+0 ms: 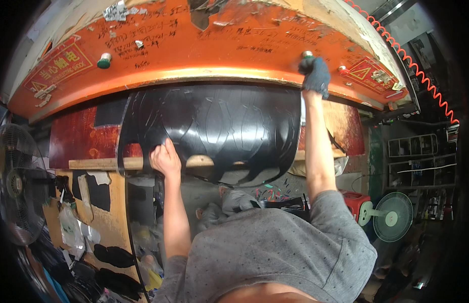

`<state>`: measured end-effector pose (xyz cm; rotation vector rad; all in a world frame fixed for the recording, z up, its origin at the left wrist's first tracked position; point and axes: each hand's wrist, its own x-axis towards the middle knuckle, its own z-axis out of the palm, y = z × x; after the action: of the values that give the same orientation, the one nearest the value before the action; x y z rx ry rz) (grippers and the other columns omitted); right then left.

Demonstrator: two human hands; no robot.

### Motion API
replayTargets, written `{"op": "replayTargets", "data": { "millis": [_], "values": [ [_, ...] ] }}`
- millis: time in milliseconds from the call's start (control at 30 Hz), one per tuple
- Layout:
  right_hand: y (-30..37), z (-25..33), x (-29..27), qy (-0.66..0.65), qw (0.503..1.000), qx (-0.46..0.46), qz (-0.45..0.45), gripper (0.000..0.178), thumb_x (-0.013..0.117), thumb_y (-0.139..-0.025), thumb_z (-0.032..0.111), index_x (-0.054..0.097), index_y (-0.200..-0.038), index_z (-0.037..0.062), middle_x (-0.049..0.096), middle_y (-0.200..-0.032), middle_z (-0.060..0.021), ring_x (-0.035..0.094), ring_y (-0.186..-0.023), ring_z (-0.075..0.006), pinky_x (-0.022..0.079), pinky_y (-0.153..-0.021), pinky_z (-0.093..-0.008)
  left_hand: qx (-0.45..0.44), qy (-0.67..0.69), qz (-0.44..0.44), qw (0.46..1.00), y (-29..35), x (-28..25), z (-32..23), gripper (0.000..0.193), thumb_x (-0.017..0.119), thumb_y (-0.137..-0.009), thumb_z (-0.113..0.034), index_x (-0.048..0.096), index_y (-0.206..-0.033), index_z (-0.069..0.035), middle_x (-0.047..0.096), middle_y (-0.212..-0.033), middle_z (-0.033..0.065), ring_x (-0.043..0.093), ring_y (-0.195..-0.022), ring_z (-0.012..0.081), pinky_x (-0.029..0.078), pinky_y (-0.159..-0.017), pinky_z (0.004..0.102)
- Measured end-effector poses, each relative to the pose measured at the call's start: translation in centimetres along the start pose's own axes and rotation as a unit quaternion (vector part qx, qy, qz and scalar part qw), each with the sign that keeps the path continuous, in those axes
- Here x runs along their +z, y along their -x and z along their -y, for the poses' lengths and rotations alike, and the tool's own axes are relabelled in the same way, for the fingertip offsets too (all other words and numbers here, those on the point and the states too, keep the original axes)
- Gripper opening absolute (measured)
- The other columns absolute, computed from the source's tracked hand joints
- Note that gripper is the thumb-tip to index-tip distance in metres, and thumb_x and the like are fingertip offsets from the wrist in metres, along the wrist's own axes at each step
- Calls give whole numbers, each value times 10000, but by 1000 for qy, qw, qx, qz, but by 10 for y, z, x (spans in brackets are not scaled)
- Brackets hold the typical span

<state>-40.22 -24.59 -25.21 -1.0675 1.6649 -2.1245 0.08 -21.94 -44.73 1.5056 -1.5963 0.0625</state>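
Note:
A large black sheet, glossy and marked with curved cut lines, drapes over the table edge below the orange machine. Openings with rounded outlines run along its near edge. My bare left hand is closed at the left part of that edge, its thumb side lying on the sheet; the gripping fingertips are partly hidden. On the right, my arm reaches forward over the sheet's side. My right hand, in a dark blue glove, is curled at a green push button on the machine's front and partly covers it.
Another green button and a red button sit on the orange machine front. A wooden bar runs along the reddish table. Fans stand at left and right. A red coiled hose hangs at right.

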Motion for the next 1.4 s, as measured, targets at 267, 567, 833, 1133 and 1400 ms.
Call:
{"op": "replayTargets", "data": {
  "millis": [267,567,833,1133,1400],
  "values": [
    [123,-66,-62,496,828,-179,193,332,668,-764,286,646,-1007,60,652,-1014,-142,613,-951,-324,490,-785,-432,-7,-9,12,1000,-61,59,-10,473,513,-950,-345,605,-608,-30,587,-608,160,560,-563,381,415,-549,491],
    [137,-61,-66,484,810,-269,191,267,674,-736,295,677,-908,90,650,-853,-115,618,-816,-315,474,-724,-443,-22,-44,64,997,-61,51,-13,541,454,-960,-407,607,-654,11,623,-700,206,596,-683,396,432,-650,501],
    [146,-64,-68,507,805,-215,220,271,638,-741,375,694,-728,111,627,-747,-115,605,-776,-301,470,-691,-446,-22,-38,200,979,-61,36,-2,585,405,-969,-465,613,-790,51,636,-842,270,609,-813,452,447,-760,527],
    [163,-14,-52,597,742,-31,304,486,715,-711,418,653,-1082,111,667,-1023,-129,610,-1004,-315,486,-867,-411,-50,28,237,970,-46,15,11,566,480,-915,-559,544,-756,-20,594,-725,215,588,-699,371,422,-638,453],
    [219,11,80,334,764,-400,380,785,793,-595,430,549,-1251,74,530,-1288,-187,500,-1190,-373,423,-965,-453,-216,358,346,840,-26,-14,24,375,674,-857,-271,420,-678,-61,354,-653,-52,334,-642,60,308,-554,274]
  ]
}}
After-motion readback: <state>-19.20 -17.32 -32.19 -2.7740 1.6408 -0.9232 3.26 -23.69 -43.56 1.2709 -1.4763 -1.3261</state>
